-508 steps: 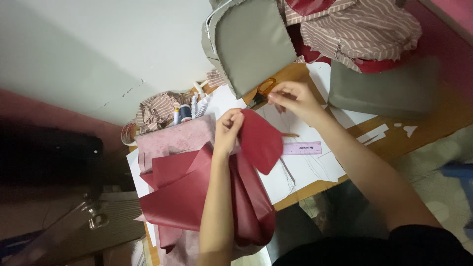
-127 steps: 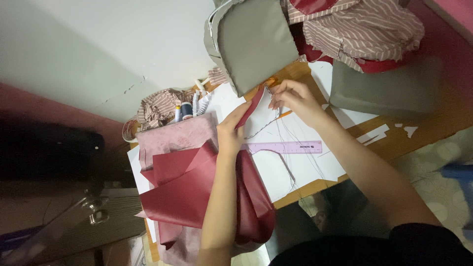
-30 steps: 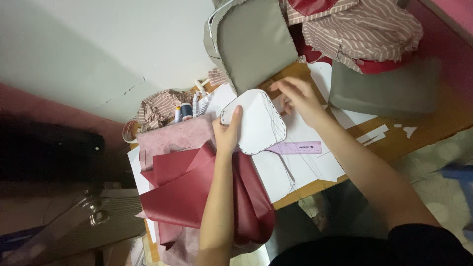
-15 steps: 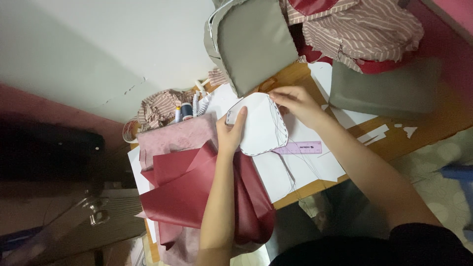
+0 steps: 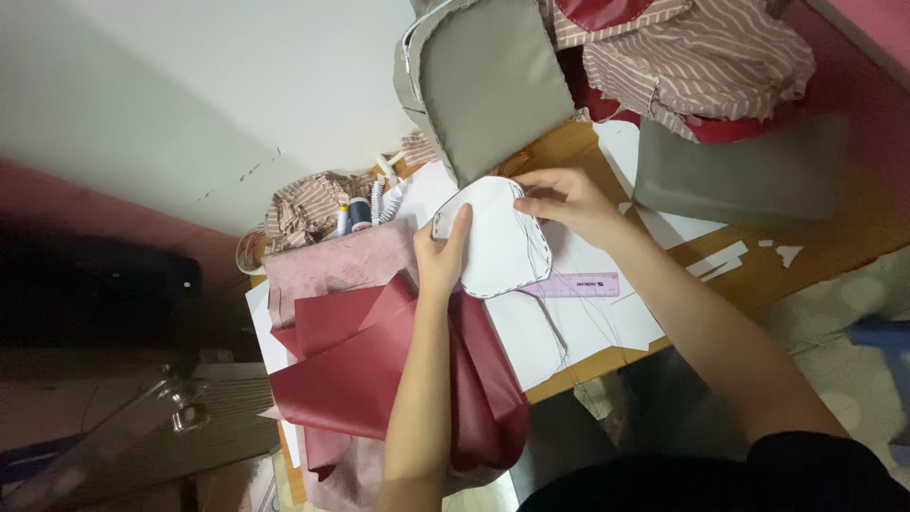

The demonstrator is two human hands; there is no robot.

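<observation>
Holding a rounded white paper pattern piece (image 5: 498,242) just above the wooden tabletop (image 5: 569,142), left hand (image 5: 442,256) and right hand (image 5: 567,201) have fingers clamped on opposite edges, apparently positioning it, so steady alignment seems needed beside the dark red leatherette (image 5: 379,370).

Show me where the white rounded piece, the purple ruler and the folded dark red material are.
white rounded piece (image 5: 493,242): head view, its middle.
purple ruler (image 5: 578,284): head view, mid-length.
dark red material (image 5: 365,370): head view, top fold.
</observation>
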